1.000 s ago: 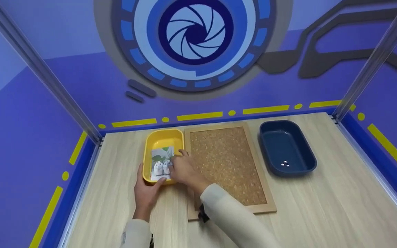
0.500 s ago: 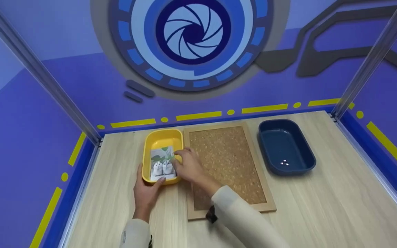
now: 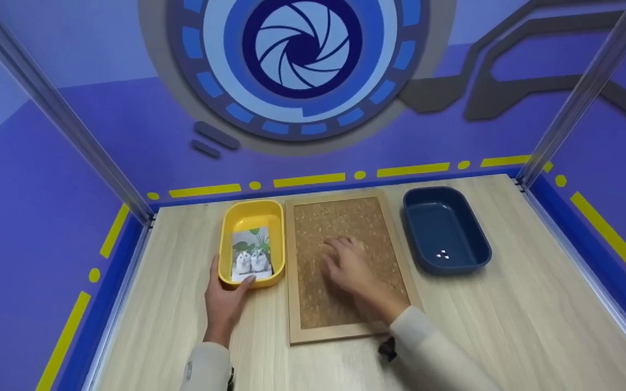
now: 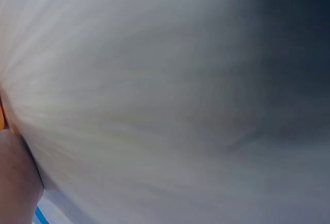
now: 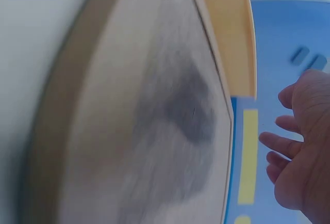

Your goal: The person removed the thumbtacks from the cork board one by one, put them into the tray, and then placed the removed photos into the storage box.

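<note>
At the left, my left hand (image 3: 227, 304) holds the near left corner of a yellow tray (image 3: 279, 228), thumb over the front rim and fingers along the outer side. A photo card (image 3: 251, 255) lies in the tray; it shows two small white-and-grey animals and green leaves. Over the cork board (image 3: 321, 309), my right hand (image 3: 354, 271) hovers with loosely bent fingers. Its shadow falls on the cork, and the right wrist view shows nothing in that hand (image 5: 304, 157).
A dark blue tray (image 3: 443, 217) stands right of the board, with a few small shiny pieces (image 3: 443, 254) near its front end. The board's wooden frame (image 3: 340, 332) sits close beside the yellow tray. Purple-blue panels (image 3: 128, 141) wall in the table at the back and sides.
My right hand has left the yellow tray and moved right, over the cork board. The left hand keeps its hold on the tray, and the photo card stays inside.
</note>
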Demonstrator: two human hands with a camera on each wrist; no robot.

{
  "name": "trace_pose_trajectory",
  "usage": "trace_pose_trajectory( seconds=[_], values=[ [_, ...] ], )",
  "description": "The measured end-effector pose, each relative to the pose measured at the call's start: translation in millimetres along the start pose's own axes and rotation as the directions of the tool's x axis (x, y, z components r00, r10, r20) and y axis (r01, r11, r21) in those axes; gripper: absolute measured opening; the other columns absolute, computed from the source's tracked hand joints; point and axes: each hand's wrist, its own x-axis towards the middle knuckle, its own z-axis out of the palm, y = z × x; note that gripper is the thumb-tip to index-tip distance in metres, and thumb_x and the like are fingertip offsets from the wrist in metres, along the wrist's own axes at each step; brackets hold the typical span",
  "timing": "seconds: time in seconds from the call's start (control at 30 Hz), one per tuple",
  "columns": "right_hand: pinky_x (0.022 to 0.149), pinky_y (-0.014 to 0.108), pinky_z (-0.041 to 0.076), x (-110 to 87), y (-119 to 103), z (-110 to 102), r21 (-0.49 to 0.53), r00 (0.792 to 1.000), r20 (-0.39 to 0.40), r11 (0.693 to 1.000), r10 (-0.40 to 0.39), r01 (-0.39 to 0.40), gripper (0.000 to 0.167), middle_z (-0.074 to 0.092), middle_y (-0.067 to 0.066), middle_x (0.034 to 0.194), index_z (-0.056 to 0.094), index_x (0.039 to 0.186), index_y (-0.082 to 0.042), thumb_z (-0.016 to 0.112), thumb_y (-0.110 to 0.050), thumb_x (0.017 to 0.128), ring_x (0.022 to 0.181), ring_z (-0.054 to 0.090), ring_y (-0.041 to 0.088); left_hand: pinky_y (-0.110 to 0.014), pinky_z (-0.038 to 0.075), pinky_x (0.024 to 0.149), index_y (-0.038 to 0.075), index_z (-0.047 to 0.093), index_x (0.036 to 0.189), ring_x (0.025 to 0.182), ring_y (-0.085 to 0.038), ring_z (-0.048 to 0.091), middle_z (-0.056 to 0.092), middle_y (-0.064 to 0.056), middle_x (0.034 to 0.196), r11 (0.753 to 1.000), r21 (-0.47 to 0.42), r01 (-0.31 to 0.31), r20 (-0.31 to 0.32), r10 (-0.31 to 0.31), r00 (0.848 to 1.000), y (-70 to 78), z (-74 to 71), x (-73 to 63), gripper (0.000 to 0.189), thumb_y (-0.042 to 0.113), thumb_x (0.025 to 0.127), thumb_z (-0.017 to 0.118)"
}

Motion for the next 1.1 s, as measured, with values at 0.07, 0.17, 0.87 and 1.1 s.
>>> trace_pose_trajectory(
  seconds=[0.07, 0.17, 0.87, 1.1],
  values=[
    [0.108, 0.060, 0.046, -6.7, 9.3, -8.3, -0.010, 1.000, -0.017, 1.000, 0.002, -0.002, 0.034, 0.074, 0.017, 0.128, 0.070, 0.132, -0.002, 0.073, -0.016, 0.100, 0.129, 0.062, 0.039, -0.051, 0.023, 0.137, 0.044, 0.012, 0.171, 0.167, -0.023, 0.025, 0.027, 0.006, 0.179, 1.000, -0.001, 0.009, -0.007, -0.009, 1.000, 0.3, -0.7, 0.4, 0.110, 0.052, 0.089, 0.085],
    [0.107, 0.061, 0.045, -15.0, 21.0, -17.3, -0.020, 0.999, -0.035, 1.000, 0.008, -0.009, 0.034, 0.075, 0.018, 0.125, 0.070, 0.131, -0.002, 0.074, -0.015, 0.099, 0.126, 0.061, 0.040, -0.052, 0.024, 0.137, 0.043, 0.012, 0.171, 0.167, -0.025, 0.026, 0.029, 0.004, 0.178, 1.000, -0.003, -0.003, -0.021, 0.003, 1.000, 0.7, -1.7, 2.4, 0.109, 0.048, 0.090, 0.085],
    [0.116, 0.065, 0.044, -49.9, 48.2, -36.8, -0.052, 0.999, -0.043, 0.999, -0.014, 0.011, 0.047, 0.070, 0.024, 0.138, 0.065, 0.140, 0.003, 0.076, -0.014, 0.097, 0.135, 0.060, 0.046, -0.053, 0.019, 0.138, 0.044, 0.004, 0.171, 0.168, -0.024, 0.020, 0.021, 0.005, 0.181, 0.996, -0.071, 0.061, 0.036, -0.058, 0.998, 6.8, -2.5, -10.4, 0.107, 0.050, 0.095, 0.079],
    [0.119, 0.065, 0.043, -56.8, 61.8, -45.3, -0.064, 0.999, -0.019, 0.997, 0.036, -0.037, 0.047, 0.069, 0.024, 0.140, 0.064, 0.142, 0.003, 0.074, -0.016, 0.099, 0.135, 0.061, 0.046, -0.053, 0.017, 0.139, 0.040, 0.002, 0.172, 0.169, -0.025, 0.016, 0.017, 0.002, 0.181, 0.992, -0.106, 0.063, 0.032, -0.060, 0.998, 10.4, 0.1, -14.0, 0.114, 0.057, 0.091, 0.081]
  ],
)
